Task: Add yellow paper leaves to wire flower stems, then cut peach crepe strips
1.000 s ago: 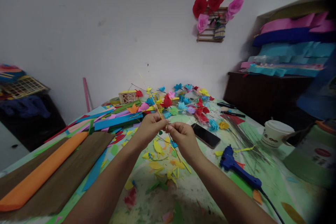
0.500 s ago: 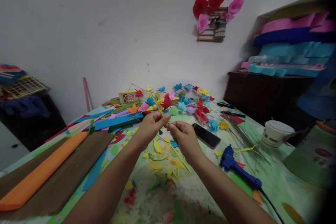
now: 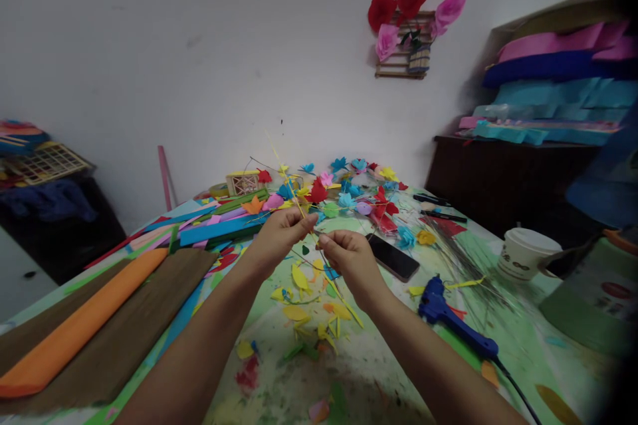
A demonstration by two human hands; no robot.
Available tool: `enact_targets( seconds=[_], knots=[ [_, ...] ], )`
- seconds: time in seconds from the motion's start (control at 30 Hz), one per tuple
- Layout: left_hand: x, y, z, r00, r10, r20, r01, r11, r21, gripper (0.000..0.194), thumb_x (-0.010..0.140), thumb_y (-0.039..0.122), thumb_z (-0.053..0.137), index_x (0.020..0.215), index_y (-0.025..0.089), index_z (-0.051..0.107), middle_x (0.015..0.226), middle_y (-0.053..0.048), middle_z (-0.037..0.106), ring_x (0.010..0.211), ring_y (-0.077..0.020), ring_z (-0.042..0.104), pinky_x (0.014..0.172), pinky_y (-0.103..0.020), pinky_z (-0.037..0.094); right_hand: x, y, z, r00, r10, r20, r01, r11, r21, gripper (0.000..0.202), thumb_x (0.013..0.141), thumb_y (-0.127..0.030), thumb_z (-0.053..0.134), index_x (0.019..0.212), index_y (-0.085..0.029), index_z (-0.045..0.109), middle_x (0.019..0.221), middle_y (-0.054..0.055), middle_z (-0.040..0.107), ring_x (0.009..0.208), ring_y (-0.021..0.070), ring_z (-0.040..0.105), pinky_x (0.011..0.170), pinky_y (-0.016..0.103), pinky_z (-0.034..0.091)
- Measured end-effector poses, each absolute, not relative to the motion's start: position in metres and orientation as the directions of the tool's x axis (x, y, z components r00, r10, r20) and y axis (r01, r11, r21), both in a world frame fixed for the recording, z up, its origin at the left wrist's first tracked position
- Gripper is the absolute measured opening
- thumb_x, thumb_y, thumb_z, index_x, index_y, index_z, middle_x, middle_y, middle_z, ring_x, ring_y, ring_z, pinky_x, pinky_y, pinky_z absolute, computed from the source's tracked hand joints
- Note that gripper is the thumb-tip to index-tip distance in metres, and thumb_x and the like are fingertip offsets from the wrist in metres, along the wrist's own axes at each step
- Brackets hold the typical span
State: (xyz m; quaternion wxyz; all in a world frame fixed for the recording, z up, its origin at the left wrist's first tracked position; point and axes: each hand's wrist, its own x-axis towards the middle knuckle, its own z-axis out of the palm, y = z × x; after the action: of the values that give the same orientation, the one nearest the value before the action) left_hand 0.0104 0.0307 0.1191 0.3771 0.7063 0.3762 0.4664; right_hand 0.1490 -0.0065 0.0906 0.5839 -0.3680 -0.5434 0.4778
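Note:
Above the middle of the table, my left hand (image 3: 283, 238) pinches a narrow yellow paper strip (image 3: 294, 196) between thumb and fingers. The strip slants up and left past the fingertips. My right hand (image 3: 351, 257) is close beside it, thumb and forefinger pinched on a thin dark wire that runs between the two hands. Where strip and wire meet is too small to make out. Below the hands lie yellow paper leaves (image 3: 300, 277) and several paper scraps. Behind them are colourful paper flowers (image 3: 318, 190).
At right lie a black phone (image 3: 393, 257), a blue glue gun (image 3: 451, 322) with its cord, a bundle of thin wires (image 3: 466, 265) and a lidded paper cup (image 3: 527, 254). Brown and orange crepe paper rolls (image 3: 90, 319) cover the left side. Paper flowers hang on a wall rack (image 3: 401, 73).
My hands have drawn slightly apart, the left moving a little left. More of the yellow strip now stands up beyond my left fingers, and the wire between my hands shows.

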Motion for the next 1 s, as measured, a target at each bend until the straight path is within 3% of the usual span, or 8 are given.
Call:
enact_targets(
  seconds=[0.37, 0.77, 1.0],
  knots=[
    [0.011, 0.031, 0.120, 0.236, 0.880, 0.412, 0.283, -0.468, 0.837, 0.045, 0.069, 0.049, 0.066, 0.051, 0.018, 0.039, 0.051, 0.005, 0.031, 0.047, -0.0075, 0.026, 0.045, -0.024, 0.019, 0.147, -0.005, 0.086, -0.091, 0.937, 0.338, -0.036, 0.336, -0.941, 0.026, 0.072, -0.040, 0.055, 0.061, -0.017, 0.058, 0.045, -0.007, 0.035, 0.044, 0.0079, 0.026, 0.045, 0.023, 0.019],
    [0.014, 0.033, 0.115, 0.171, 0.884, 0.435, 0.214, -0.464, 0.860, 0.043, 0.070, 0.047, 0.066, 0.051, 0.017, 0.041, 0.052, 0.006, 0.031, 0.050, -0.0081, 0.028, 0.048, -0.024, 0.021, 0.142, -0.007, 0.086, -0.069, 0.944, 0.323, -0.139, 0.312, -0.940, 0.024, 0.067, -0.037, 0.061, 0.057, -0.018, 0.052, 0.046, -0.008, 0.034, 0.044, 0.0065, 0.023, 0.044, 0.023, 0.018],
    [0.021, 0.026, 0.116, 0.395, 0.845, 0.361, 0.150, -0.446, 0.882, 0.031, 0.075, 0.044, 0.062, 0.066, 0.015, 0.056, 0.060, 0.003, 0.046, 0.056, -0.0094, 0.039, 0.052, -0.022, 0.030, 0.146, -0.001, 0.085, 0.043, 0.936, 0.350, -0.177, 0.352, -0.919, 0.023, 0.067, -0.037, 0.061, 0.058, -0.017, 0.057, 0.046, -0.007, 0.036, 0.044, 0.0076, 0.024, 0.045, 0.023, 0.021]
  ],
)
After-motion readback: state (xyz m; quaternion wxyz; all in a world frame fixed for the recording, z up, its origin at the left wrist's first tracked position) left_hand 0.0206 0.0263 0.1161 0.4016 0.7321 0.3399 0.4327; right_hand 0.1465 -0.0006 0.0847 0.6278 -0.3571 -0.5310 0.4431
